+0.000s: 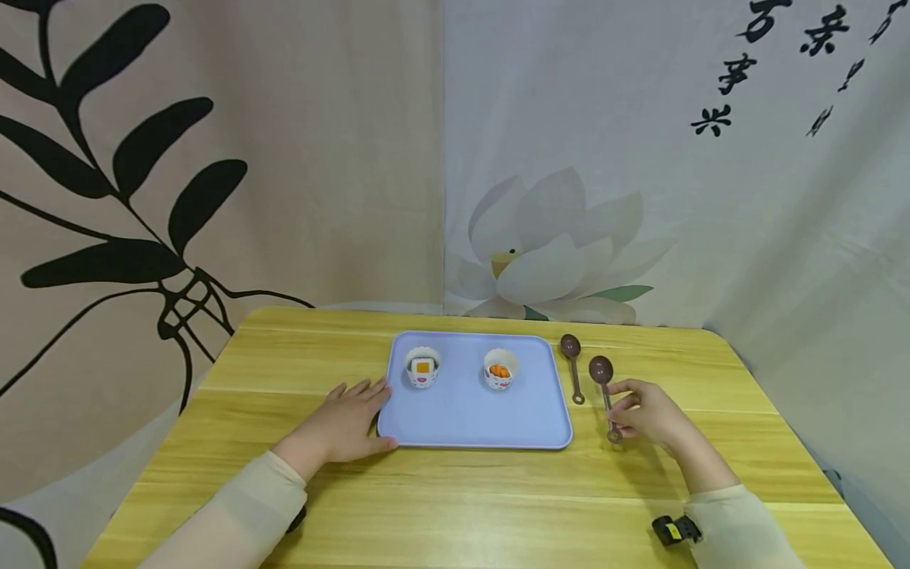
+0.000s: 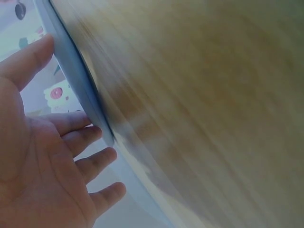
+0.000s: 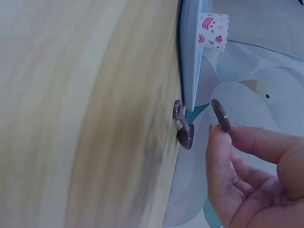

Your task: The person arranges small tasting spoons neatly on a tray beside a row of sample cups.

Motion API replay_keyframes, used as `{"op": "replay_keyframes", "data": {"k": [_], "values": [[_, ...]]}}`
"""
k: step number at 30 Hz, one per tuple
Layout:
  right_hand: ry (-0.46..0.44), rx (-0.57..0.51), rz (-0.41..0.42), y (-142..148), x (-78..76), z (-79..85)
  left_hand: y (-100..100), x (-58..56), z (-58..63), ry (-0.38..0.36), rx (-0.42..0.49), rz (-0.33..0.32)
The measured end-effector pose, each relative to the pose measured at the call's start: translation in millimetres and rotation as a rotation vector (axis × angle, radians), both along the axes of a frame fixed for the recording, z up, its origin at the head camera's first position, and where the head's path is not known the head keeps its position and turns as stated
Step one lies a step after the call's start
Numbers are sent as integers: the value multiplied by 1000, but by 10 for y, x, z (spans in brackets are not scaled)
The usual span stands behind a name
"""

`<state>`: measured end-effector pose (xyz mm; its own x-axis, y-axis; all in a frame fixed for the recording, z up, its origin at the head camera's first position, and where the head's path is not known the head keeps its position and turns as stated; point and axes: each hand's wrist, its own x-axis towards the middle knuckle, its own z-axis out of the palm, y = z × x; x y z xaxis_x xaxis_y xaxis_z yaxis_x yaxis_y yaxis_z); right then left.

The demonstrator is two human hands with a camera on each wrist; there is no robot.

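Observation:
A brown spoon (image 1: 601,371) is pinched by its handle between the thumb and fingers of my right hand (image 1: 648,412), to the right of the tray. In the right wrist view the ring end of that spoon's handle (image 3: 219,114) sticks out past the fingertips. My left hand (image 1: 346,423) rests at the left edge of a light blue tray (image 1: 475,431), its fingers spread and touching the rim. On the tray stand two small patterned paper cups: the left cup (image 1: 423,381) holds a white and orange piece, the right cup (image 1: 498,382) orange pieces.
A second brown spoon (image 1: 572,352) lies on the wooden table (image 1: 455,506), between the tray and the held spoon. Behind the table hangs a curtain (image 1: 355,158) printed with leaves, a flower and dark characters.

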<state>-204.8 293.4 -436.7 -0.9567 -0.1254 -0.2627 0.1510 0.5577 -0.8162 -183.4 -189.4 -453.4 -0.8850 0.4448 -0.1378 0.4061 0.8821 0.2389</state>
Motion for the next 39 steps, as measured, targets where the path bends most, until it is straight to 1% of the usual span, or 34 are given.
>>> {"op": "replay_keyframes", "data": {"k": [13,23,31,39], "values": [[18,-67,6,-110,73,42,17,0,28,-7,0,11],[42,-103,-11,-197,92,74,19,-10,13,-12,-3,11],[46,-144,1,-285,101,111,15,2,24,-22,3,17],[62,-161,3,-398,88,133,23,5,39,-28,6,19]]}}
